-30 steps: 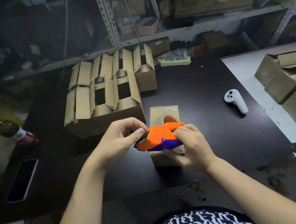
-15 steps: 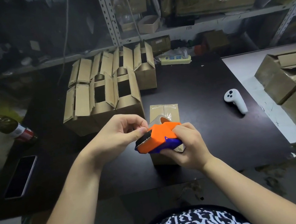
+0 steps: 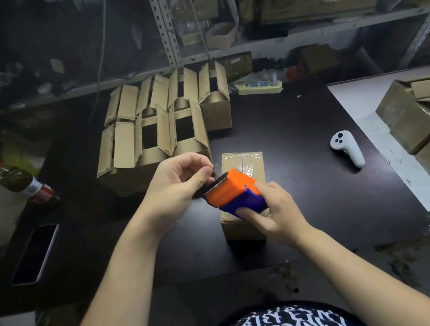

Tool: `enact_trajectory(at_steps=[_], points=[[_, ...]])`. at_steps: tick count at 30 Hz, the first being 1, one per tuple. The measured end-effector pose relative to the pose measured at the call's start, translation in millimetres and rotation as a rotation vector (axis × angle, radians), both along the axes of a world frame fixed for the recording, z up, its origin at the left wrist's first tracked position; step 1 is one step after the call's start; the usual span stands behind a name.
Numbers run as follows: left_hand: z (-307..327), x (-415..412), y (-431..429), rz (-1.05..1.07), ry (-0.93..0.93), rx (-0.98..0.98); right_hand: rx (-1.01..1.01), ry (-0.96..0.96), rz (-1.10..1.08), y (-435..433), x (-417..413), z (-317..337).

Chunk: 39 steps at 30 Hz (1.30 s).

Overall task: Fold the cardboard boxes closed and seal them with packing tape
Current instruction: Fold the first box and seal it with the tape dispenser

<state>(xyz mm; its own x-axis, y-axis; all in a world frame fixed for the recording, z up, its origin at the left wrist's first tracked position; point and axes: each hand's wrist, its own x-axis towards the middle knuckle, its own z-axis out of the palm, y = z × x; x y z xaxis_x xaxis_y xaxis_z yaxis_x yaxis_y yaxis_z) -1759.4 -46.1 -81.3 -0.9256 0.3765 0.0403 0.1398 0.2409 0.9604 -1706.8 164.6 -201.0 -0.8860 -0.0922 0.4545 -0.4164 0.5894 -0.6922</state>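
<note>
Dim room, light weak and uneven. Dark surface (image 3: pixel 302 151) fills centre of view; a white surface (image 3: pixel 364 104) abuts its right edge. Behind both: metal shelving with perforated grey uprights (image 3: pixel 164 32) and a long pale shelf (image 3: pixel 328 31), crowded with bags and cartons, contents hard to make out. Cable (image 3: pixel 103 49) hangs down at left of the uprights. Floor (image 3: pixel 252 289) below the near edge is dark grey, stained, with small debris.
</note>
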Motion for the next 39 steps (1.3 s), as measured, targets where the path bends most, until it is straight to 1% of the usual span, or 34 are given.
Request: enact_trajectory(at_steps=[2,4,7,9,11,13,17,21,25,28,31,34,39], points=[[-2.2,-0.7,2.6,0.055,0.034,0.001,0.030,-0.013,-0.006,2.4,-1.7,1.0],[-1.1,-3.4,4.5,0.085,0.051,0.016,0.059,0.032,-0.037,3.1,-1.0,3.6],[0.6,-6.7,2.4,0.017,-0.009,-0.010,0.078,0.021,-0.063,6.3,0.8,0.3],[-0.9,-6.4,1.1,-0.004,-0.059,-0.046,0.092,0.052,-0.079,9.3,1.3,-4.7],[-5.6,-6.0,2.5,-0.001,-0.067,-0.099,0.123,0.084,-0.084,11.5,0.8,-6.6],[-12.4,-6.2,5.6,0.033,-0.019,-0.105,0.134,0.093,-0.098,12.5,0.8,-8.7],[-14.9,-6.9,12.6,0.105,0.097,-0.036,0.152,0.143,-0.151,15.3,-0.1,-7.6],[-7.6,-7.3,22.4,0.145,0.161,0.040,0.138,0.192,-0.173,15.6,-3.9,2.4],[7.3,-16.3,23.2,0.269,0.233,0.177,0.197,0.141,-0.237,31.4,-3.7,1.6],[19.8,-29.6,11.7,0.301,0.298,0.143,0.216,0.050,-0.295,53.2,4.3,-15.2],[14.2,-30.3,14.3,0.311,0.250,0.128,0.172,-0.057,-0.273,63.7,5.7,-21.9],[3.9,-30.0,18.0,0.366,0.196,0.161,0.160,-0.088,-0.259,69.8,7.5,-26.8],[-5.0,-20.4,29.8,0.366,0.151,0.157,0.204,-0.162,-0.295,84.8,13.5,-42.0]])
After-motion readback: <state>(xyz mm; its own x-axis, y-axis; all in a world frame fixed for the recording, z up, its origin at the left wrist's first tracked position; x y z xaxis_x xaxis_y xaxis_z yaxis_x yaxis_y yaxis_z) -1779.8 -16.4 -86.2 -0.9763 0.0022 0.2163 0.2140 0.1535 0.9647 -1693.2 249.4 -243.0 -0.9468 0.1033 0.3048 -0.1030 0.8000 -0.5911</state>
